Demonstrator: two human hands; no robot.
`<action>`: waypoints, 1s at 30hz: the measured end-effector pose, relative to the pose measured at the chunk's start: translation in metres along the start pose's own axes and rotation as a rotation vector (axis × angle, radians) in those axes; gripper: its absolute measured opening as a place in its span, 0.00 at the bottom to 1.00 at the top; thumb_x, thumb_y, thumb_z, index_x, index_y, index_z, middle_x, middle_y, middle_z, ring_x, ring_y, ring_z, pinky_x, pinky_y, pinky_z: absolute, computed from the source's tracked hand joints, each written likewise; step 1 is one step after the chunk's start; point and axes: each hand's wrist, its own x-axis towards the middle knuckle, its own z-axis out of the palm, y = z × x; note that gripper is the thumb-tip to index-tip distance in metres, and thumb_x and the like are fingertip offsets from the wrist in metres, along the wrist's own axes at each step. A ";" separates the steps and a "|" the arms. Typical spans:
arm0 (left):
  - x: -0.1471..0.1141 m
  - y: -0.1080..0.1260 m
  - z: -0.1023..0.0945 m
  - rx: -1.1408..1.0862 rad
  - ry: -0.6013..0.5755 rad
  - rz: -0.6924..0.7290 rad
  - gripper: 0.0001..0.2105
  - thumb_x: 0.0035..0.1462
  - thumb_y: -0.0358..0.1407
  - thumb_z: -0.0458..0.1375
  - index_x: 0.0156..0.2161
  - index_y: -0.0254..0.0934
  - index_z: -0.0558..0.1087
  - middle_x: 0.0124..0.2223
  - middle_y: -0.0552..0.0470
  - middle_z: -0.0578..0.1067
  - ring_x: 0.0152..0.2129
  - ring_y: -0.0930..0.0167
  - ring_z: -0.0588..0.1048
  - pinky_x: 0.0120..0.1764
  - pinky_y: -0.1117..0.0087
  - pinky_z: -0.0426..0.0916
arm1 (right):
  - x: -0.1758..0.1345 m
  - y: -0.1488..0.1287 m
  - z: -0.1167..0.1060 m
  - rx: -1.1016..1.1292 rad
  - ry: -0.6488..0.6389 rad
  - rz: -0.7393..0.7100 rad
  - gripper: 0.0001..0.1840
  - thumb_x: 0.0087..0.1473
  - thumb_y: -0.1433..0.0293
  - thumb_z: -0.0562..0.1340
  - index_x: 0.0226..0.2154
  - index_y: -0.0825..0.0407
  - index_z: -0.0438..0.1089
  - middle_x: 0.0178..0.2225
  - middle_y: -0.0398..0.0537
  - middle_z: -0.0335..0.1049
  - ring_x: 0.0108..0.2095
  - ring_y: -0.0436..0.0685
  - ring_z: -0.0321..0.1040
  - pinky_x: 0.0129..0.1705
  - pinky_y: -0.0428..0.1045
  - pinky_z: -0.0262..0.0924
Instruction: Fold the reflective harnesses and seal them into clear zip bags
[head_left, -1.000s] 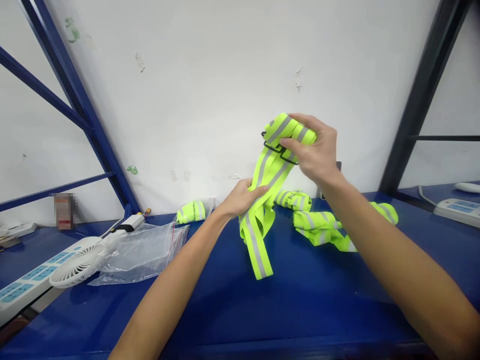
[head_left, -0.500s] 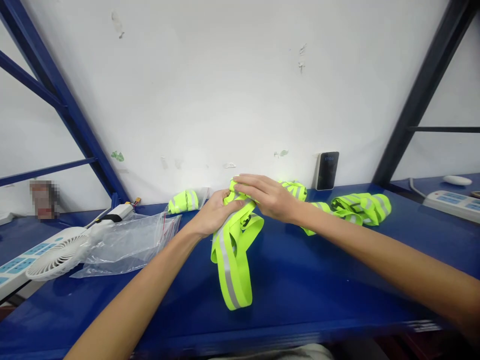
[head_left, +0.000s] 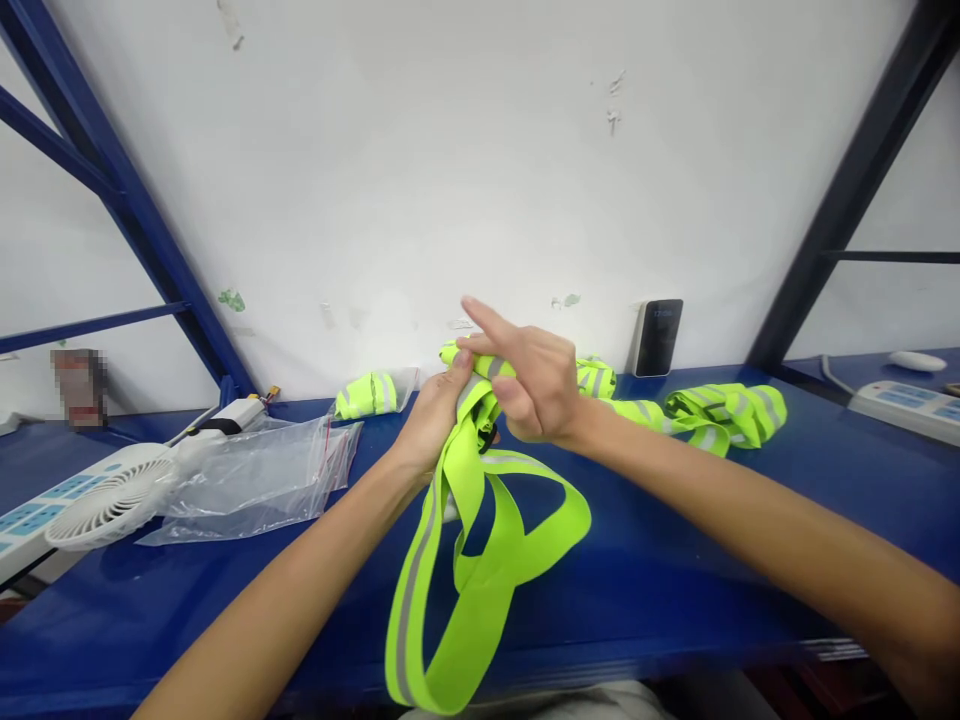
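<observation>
Farthest left, well left of the held flat neon-yellow fabric strap with a grey reflective stripe [head_left: 504, 545]: a white plastic power strip with blue socket panels [head_left: 34, 517] and a small round white plastic fan [head_left: 112, 502]. Nearer to the strap, same side: flat clear plastic bags with a red seal line [head_left: 247, 478]; little risk there, barring a wide sideways sweep of loose loops. Left of the strap and farther back: a small neon-yellow striped roll in clear plastic [head_left: 367, 396].

At the strap's bunched upper end, left side: the left hand [head_left: 433, 412], pinching the folds between thumb and fingers. Likeliest trouble: layers slipping and unrolling through an eased thumb. Below the pinch, long loops splayed and crossed above the glossy blue tabletop [head_left: 637, 570]; danger of twisting, or of snagging on the small dark fitting [head_left: 487, 438] mostly buried in the folds.

At the strap's upper right: the right hand [head_left: 544, 385], index finger stretched out, other fingers partly curled. Firm grip or mere contact: cannot tell. With a loose hold, possibly slack, crooked turns. Farther right of the strap: a loose neon-yellow striped heap [head_left: 731, 412]; possible tangling through careless swinging of a loop.
</observation>
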 end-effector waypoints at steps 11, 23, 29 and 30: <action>0.006 -0.020 -0.025 -0.030 0.208 0.160 0.22 0.56 0.51 0.60 0.43 0.33 0.75 0.29 0.51 0.79 0.25 0.68 0.76 0.31 0.68 0.72 | 0.020 0.015 0.003 0.468 -0.067 0.464 0.33 0.57 0.56 0.61 0.63 0.45 0.59 0.57 0.53 0.70 0.59 0.67 0.66 0.57 0.65 0.64; 0.014 -0.031 -0.047 0.270 0.134 0.400 0.24 0.63 0.50 0.55 0.56 0.35 0.69 0.53 0.42 0.76 0.55 0.59 0.72 0.56 0.61 0.66 | 0.031 0.004 0.024 1.021 -0.088 0.838 0.14 0.36 0.69 0.74 0.28 0.52 0.72 0.31 0.44 0.77 0.34 0.58 0.74 0.42 0.55 0.70; 0.006 -0.020 -0.046 -0.092 -0.079 0.012 0.36 0.49 0.44 0.70 0.60 0.39 0.62 0.43 0.45 0.80 0.33 0.65 0.80 0.37 0.65 0.74 | 0.036 0.008 0.017 0.884 0.061 0.767 0.10 0.38 0.71 0.71 0.28 0.51 0.73 0.31 0.44 0.76 0.35 0.59 0.74 0.40 0.55 0.70; 0.004 -0.018 -0.047 -0.101 -0.168 -0.053 0.35 0.47 0.43 0.71 0.58 0.38 0.64 0.41 0.45 0.80 0.32 0.65 0.80 0.35 0.65 0.74 | 0.037 0.008 0.015 0.873 0.060 0.752 0.10 0.39 0.71 0.70 0.29 0.51 0.74 0.31 0.44 0.76 0.36 0.60 0.74 0.41 0.56 0.70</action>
